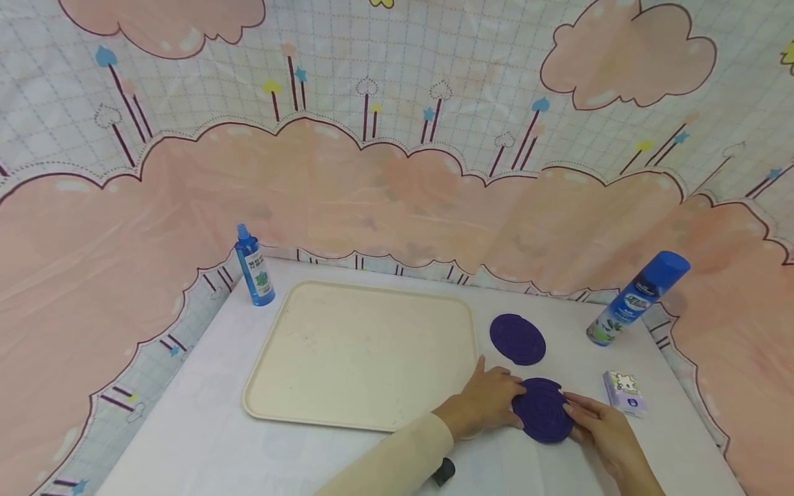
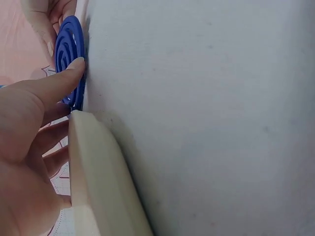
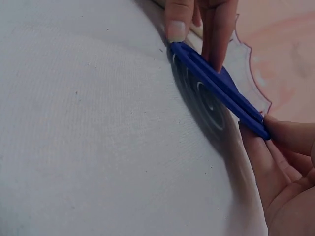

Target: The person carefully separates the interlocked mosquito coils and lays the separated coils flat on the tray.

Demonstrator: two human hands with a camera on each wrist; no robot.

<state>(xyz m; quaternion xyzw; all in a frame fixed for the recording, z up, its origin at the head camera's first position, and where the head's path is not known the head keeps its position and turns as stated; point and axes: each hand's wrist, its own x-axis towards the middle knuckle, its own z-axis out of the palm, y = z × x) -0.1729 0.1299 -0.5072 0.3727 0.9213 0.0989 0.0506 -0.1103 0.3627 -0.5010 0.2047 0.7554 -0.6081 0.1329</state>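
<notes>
A dark blue spiral mosquito coil [image 1: 543, 410] is held between both hands near the tray's right front corner. My right hand [image 1: 604, 434] pinches its right edge, with the thumb on top and fingers beneath, as the right wrist view shows. My left hand [image 1: 486, 399] grips the opposite edge; its thumb lies against the coil in the left wrist view. The held coil [image 3: 221, 91] is tilted, its right side raised off the table. A second mosquito coil [image 1: 517, 339] lies flat just behind it.
A cream tray [image 1: 372, 293] takes up the table's middle, beside my left hand. At the back left stands a blue spray bottle [image 1: 254, 267]. A blue aerosol can [image 1: 635, 300] and a small purple-and-white box [image 1: 624, 393] are on the right. Patterned cloth [image 1: 384, 200] hangs behind.
</notes>
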